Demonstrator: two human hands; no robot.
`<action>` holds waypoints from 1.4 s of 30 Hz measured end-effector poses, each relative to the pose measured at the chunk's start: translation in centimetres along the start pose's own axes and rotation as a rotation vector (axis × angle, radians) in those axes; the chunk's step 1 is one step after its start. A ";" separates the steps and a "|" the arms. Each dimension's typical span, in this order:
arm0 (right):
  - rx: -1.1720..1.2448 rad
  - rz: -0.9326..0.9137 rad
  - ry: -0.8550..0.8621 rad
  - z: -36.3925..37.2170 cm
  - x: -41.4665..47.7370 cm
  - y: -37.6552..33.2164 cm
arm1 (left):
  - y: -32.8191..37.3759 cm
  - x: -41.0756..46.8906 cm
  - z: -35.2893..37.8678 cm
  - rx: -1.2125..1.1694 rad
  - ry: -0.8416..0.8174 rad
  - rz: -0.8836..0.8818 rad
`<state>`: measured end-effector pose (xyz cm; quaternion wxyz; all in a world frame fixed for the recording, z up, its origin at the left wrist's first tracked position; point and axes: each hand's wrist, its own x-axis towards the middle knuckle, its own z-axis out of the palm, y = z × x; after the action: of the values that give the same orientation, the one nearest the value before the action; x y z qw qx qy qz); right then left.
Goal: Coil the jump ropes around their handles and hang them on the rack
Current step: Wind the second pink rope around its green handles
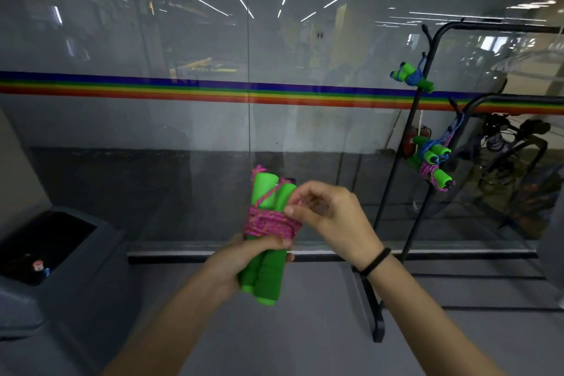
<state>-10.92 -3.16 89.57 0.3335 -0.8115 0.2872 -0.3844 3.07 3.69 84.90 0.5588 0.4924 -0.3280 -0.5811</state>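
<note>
Two green foam handles stand upright side by side, held in mid-air before a glass wall, left of the rack. A pink rope is wound in tight turns round their middle, with one strand slanting up to the left handle's top. The left hand grips the handles just under the coil. The right hand pinches the rope at the coil's upper right edge. On the rack hang a blue-roped bundle and, lower, a cluster of blue and pink ropes with green handles.
</note>
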 end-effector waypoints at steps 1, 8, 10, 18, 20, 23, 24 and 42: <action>-0.036 -0.006 0.003 -0.2 -0.2 0.0 | -0.2 0.3 0.5 0.073 0.034 0.022; -0.230 -0.073 0.059 -3.9 -0.7 1.1 | -1.2 1.9 4.5 0.191 0.182 0.105; -0.202 -0.101 0.113 -5.6 -0.6 1.1 | -1.2 2.6 5.6 0.176 0.171 0.063; -0.161 -0.248 0.221 -9.1 -0.2 2.4 | -1.9 4.9 7.9 0.107 0.064 0.023; -0.128 -0.234 0.230 -8.6 0.1 3.1 | -2.2 5.8 8.1 0.067 0.036 0.019; -0.042 -0.233 0.251 -7.9 1.1 4.3 | -1.8 7.9 8.8 -0.060 -0.011 -0.035; -0.052 -0.245 0.250 -7.8 1.6 4.7 | -1.6 8.5 9.1 -0.089 -0.031 -0.055; -0.353 -0.086 0.280 -7.1 18.7 16.8 | 3.9 28.6 4.0 0.562 0.185 0.443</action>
<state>-10.10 -29.23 88.30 0.1268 -0.8075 0.3587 -0.4507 3.71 -25.39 83.83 0.5412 0.5941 -0.5218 -0.2863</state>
